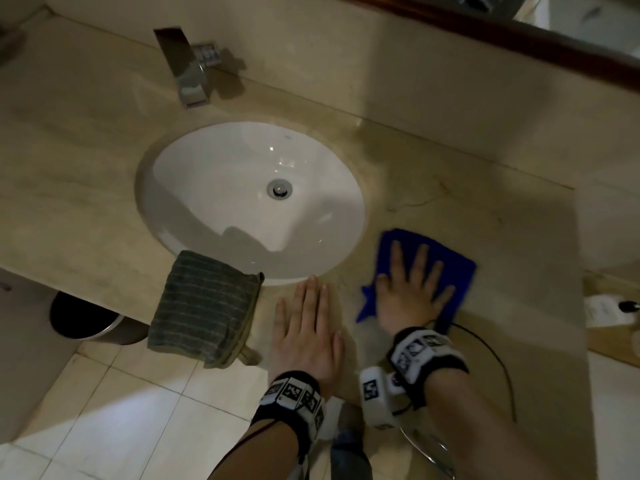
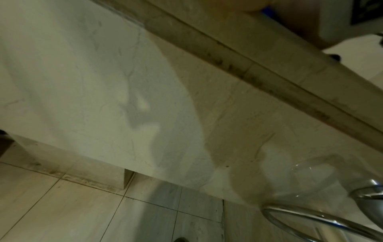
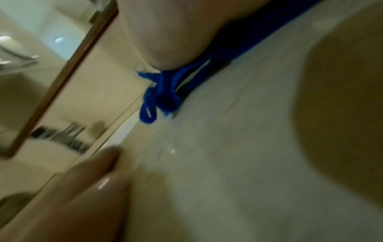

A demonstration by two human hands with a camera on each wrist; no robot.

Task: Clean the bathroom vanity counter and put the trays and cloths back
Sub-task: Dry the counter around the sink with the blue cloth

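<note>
The left hand (image 1: 306,327) lies flat and open on the counter (image 1: 467,216) at its front edge, fingers straight and together, holding nothing; it looks to be a brace. Just to its right, the right hand (image 1: 410,289) is spread flat, fingers splayed, pressing the blue cloth (image 1: 460,271) onto the stone. The cloth sits directly under that palm, so the right hand alone does the wiping; one corner pokes out toward the left hand, and in the right wrist view a bunched edge (image 3: 163,91) shows beside the thumb. The cloth's long side runs from the near-left to the far-right, and the unwiped run of counter extends away and rightward from it, so the stroke probably goes that way. On the far side of the left hand, a grey striped cloth (image 1: 204,306) hangs folded over the counter's edge, apart from both hands. Beyond lies the white basin (image 1: 207,188), then the tap (image 1: 188,71) by the back wall. No trays are in sight.
</note>
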